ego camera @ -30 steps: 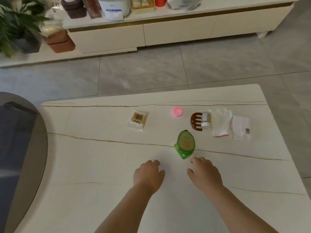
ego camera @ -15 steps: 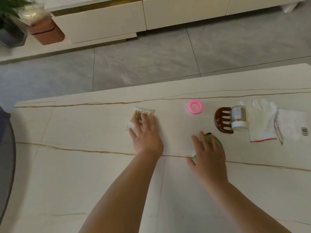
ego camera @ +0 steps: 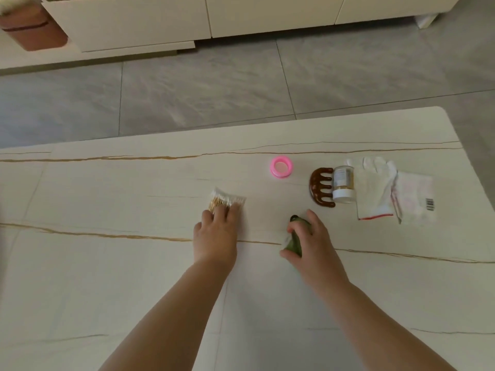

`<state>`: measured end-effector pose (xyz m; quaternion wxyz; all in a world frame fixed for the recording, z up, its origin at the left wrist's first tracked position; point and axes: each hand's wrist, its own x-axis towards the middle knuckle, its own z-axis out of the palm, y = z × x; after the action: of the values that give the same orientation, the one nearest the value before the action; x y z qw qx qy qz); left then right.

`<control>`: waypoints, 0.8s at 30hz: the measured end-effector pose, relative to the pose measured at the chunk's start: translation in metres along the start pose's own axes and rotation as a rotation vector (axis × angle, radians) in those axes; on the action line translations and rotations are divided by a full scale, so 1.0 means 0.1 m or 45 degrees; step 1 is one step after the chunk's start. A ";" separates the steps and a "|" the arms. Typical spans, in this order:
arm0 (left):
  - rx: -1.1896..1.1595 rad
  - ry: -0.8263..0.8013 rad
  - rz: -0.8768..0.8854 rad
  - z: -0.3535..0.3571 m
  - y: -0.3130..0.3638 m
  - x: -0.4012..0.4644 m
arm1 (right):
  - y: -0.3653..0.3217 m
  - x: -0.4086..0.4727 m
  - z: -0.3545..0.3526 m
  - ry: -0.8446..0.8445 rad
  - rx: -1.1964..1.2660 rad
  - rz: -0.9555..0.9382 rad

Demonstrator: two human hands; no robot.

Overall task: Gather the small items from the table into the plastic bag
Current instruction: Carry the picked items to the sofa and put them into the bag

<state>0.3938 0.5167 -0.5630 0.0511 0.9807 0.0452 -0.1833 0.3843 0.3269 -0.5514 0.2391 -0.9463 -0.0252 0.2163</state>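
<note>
My left hand (ego camera: 217,231) lies on the near end of a clear packet of cotton swabs (ego camera: 227,200) in the middle of the table, fingers curled onto it. My right hand (ego camera: 310,239) grips the green avocado-shaped item (ego camera: 294,241), which shows between thumb and fingers. Further back lie a pink ring-shaped cap (ego camera: 281,167), a brown hair claw (ego camera: 320,190) and a small white-capped bottle (ego camera: 343,184) touching it. The folded plastic bag with a red strip (ego camera: 375,190) lies flat at the right, beside a white packet with a barcode (ego camera: 415,199).
The pale marble-look table (ego camera: 107,263) has a rounded far-right corner, with grey tiled floor beyond it. A white low cabinet (ego camera: 267,14) and a brown bin (ego camera: 32,30) stand at the far side of the floor.
My left hand has drawn the swab packet a little nearer. My right hand has closed round the avocado item and tipped it up off the table. The view has shifted left.
</note>
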 end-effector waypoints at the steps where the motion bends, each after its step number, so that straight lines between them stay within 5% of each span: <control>1: 0.004 -0.022 0.005 0.00 0.02 -0.05 | 0.01 -0.02 -0.02 -0.026 -0.001 0.002; 10: -0.077 -0.033 -0.098 0.02 0.22 -0.28 | 0.08 -0.06 -0.20 -0.075 -0.093 -0.040; 17: -0.324 0.063 -0.313 0.08 0.26 -0.24 | 0.08 -0.25 0.03 0.175 -0.252 -0.112; 24: -0.584 -0.040 -0.491 0.06 0.30 -0.26 | -0.08 -0.48 0.51 -0.105 -0.602 -0.153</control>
<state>0.3708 0.4848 -0.5570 0.2361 0.9139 0.2702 -0.1897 0.3202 0.3488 -0.5689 0.0224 -0.9631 -0.1410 0.2283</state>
